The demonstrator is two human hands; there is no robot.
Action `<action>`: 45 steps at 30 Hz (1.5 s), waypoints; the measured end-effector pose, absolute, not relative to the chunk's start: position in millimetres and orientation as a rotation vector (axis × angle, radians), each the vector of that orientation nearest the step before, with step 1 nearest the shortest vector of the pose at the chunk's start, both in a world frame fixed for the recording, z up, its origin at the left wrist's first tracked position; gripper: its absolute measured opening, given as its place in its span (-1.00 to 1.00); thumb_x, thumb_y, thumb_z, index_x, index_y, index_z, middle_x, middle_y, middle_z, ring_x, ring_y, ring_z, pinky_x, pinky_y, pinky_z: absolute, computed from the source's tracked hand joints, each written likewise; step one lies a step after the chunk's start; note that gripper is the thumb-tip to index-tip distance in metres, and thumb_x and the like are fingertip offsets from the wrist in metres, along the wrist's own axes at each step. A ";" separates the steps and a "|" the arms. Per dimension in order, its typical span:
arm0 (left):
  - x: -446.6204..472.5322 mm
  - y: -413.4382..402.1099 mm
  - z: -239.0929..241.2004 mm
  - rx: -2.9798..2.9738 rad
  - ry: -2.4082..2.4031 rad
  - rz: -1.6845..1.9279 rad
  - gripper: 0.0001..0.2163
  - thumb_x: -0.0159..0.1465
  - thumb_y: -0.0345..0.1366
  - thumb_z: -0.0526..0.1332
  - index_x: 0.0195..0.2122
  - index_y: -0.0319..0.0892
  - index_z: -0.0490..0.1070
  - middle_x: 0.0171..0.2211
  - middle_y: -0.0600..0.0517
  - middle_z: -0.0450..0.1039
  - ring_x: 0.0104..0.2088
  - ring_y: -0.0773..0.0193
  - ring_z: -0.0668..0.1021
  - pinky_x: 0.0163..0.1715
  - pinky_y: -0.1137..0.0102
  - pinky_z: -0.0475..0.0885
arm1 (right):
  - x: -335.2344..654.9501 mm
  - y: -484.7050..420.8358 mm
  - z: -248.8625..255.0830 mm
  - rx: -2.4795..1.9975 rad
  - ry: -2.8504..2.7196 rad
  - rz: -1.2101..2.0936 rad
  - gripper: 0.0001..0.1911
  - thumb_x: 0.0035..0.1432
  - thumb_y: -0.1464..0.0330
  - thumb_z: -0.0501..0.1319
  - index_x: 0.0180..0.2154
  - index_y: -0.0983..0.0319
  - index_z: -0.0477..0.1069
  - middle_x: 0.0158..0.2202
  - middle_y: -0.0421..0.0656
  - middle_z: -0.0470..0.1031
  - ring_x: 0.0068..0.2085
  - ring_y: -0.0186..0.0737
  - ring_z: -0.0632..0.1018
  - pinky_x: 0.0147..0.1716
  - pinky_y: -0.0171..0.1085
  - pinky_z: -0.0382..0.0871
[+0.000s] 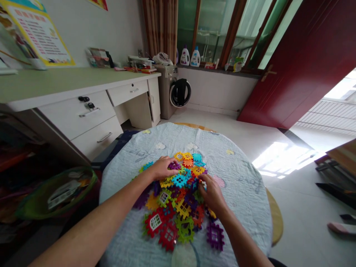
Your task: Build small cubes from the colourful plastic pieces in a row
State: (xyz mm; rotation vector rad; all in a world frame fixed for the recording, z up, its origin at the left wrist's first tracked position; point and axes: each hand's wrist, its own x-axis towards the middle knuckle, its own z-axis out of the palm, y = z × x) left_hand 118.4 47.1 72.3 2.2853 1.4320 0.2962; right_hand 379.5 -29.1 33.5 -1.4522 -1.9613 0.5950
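Note:
A heap of flat, toothed plastic building tiles (pixel 180 200) in red, green, yellow, purple, blue and orange lies on a round table covered with a pale blue quilted cloth (pixel 239 174). My left hand (pixel 162 167) rests on the heap's upper left, its fingers curled over a purple tile (pixel 174 165). My right hand (pixel 213 193) sits on the heap's right side with its fingers bent down into the tiles; what they pinch is hidden. A red window tile (pixel 154 222) and a purple tile (pixel 215 235) lie at the near edge of the heap.
A white desk with drawers (pixel 83 111) stands to the left, and a green basket (pixel 55 193) sits below it. A washing machine (pixel 175 91) is at the back, with detergent bottles (pixel 190 56) on the sill. A red door (pixel 306 63) stands open at right.

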 end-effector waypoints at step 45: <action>145.2 93.4 56.7 2.156 1.858 0.115 -0.50 0.18 0.06 0.13 0.10 -0.04 0.36 0.17 -0.19 0.28 0.17 -0.15 0.35 0.09 -0.01 0.26 | 383.9 -10.9 40.1 -1.424 -1.869 0.949 -0.47 0.10 0.33 0.18 0.14 0.18 0.29 0.15 -0.05 0.39 0.17 -0.10 0.39 0.20 -0.04 0.21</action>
